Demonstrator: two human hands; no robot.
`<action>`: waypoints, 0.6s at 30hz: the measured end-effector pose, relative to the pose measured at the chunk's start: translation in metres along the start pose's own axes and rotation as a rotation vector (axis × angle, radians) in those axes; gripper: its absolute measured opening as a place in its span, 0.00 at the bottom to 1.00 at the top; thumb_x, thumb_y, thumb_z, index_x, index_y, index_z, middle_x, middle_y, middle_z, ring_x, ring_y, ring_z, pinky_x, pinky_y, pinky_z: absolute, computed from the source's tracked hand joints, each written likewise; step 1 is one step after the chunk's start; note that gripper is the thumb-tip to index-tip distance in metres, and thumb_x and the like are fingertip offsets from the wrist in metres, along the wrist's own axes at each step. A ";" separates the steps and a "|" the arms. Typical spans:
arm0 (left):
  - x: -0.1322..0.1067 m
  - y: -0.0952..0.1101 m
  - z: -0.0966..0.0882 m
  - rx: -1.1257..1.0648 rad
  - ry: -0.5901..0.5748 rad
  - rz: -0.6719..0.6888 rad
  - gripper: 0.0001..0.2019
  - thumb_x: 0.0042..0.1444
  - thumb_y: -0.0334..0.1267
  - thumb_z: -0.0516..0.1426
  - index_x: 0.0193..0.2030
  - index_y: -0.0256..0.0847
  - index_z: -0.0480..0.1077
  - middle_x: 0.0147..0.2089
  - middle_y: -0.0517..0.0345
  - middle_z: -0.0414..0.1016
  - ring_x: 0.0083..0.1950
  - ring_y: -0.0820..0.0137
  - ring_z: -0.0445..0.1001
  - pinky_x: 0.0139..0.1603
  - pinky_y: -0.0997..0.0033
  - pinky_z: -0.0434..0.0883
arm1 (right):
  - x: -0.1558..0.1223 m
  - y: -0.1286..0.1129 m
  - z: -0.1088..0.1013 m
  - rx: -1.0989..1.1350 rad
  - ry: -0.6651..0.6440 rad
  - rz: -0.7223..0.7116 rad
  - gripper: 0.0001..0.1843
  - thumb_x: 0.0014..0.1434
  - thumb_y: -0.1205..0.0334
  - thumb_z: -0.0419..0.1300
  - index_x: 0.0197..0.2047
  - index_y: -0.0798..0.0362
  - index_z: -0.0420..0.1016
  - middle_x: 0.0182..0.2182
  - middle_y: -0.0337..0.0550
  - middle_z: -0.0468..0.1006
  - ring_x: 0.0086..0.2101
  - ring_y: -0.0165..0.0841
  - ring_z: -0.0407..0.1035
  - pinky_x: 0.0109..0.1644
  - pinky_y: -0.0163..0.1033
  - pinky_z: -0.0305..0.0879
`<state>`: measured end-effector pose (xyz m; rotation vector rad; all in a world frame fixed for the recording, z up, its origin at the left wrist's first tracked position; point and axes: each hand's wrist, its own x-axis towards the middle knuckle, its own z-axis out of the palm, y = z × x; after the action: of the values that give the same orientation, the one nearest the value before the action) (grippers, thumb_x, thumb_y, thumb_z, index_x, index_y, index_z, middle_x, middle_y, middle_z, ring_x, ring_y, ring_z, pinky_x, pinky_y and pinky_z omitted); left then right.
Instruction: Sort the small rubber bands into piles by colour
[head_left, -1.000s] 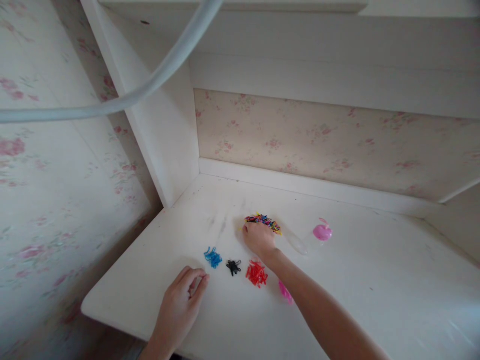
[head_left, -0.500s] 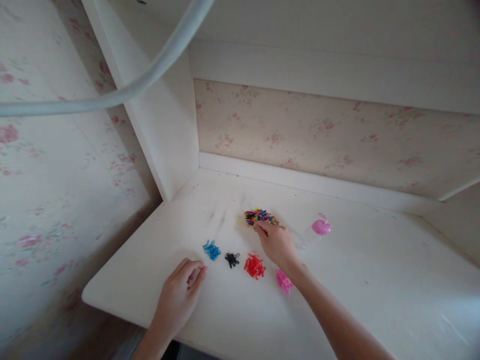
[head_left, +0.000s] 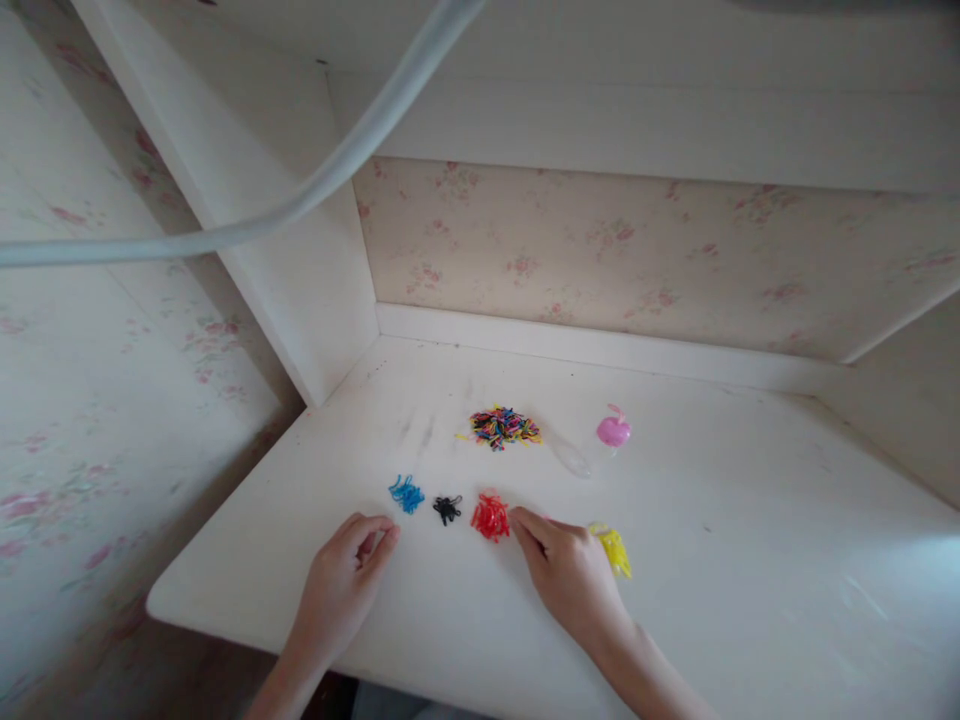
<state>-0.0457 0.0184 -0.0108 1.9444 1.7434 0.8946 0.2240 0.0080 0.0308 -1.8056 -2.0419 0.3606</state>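
Fingers of the right hand: drawn narrow, thumb and forefinger tips together, at the right edge of the red pile of small bands; whether they touch it or pinch a band cannot be told. Fingers of the left hand: curled, with thumb and forefinger tips close together, to the left of the red pile and slightly nearer the wearer; anything held between them cannot be made out.

Immediately left of the red pile lies a smaller black pile, and farther left a blue pile, just beyond the left fingertips. To the right of the red pile, a trace of pink shows behind the right hand, mostly hidden by it; farther right, beside that hand, lies a yellow pile. Beyond the red pile is a larger mixed pile of many colours, with a clear, elongated object to its right. Farther to the right of the red pile, and also beyond it, sits a rounded pink object. All rest on a white surface. Well behind the red pile stands floral wallpaper.
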 end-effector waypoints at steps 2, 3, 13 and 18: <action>0.001 0.002 -0.001 -0.008 -0.014 -0.020 0.14 0.60 0.48 0.51 0.36 0.44 0.73 0.26 0.63 0.67 0.27 0.71 0.68 0.29 0.73 0.66 | -0.012 0.009 -0.003 0.095 0.058 0.035 0.21 0.67 0.54 0.45 0.38 0.47 0.78 0.24 0.40 0.80 0.25 0.29 0.73 0.31 0.29 0.60; 0.002 0.004 -0.001 -0.010 -0.026 -0.023 0.14 0.60 0.48 0.51 0.36 0.43 0.73 0.26 0.63 0.67 0.27 0.71 0.68 0.29 0.73 0.66 | -0.019 0.015 -0.003 0.139 0.079 0.049 0.21 0.67 0.53 0.45 0.39 0.48 0.78 0.25 0.41 0.79 0.24 0.30 0.72 0.31 0.29 0.60; 0.062 0.060 0.021 0.141 -0.182 0.183 0.12 0.61 0.43 0.51 0.37 0.43 0.74 0.35 0.58 0.75 0.35 0.71 0.72 0.39 0.73 0.68 | -0.086 0.054 0.017 0.334 0.189 0.259 0.23 0.61 0.43 0.51 0.35 0.51 0.80 0.14 0.34 0.67 0.16 0.25 0.62 0.22 0.25 0.60; 0.108 0.072 0.051 0.294 -0.233 0.169 0.10 0.59 0.38 0.52 0.37 0.43 0.75 0.40 0.57 0.77 0.38 0.71 0.74 0.41 0.74 0.67 | -0.085 0.051 0.016 0.425 0.249 0.261 0.24 0.60 0.43 0.52 0.35 0.52 0.81 0.15 0.34 0.69 0.17 0.24 0.62 0.23 0.24 0.60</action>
<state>0.0452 0.1194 0.0216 2.3069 1.6666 0.4553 0.2701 -0.0683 -0.0161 -1.7444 -1.4361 0.5637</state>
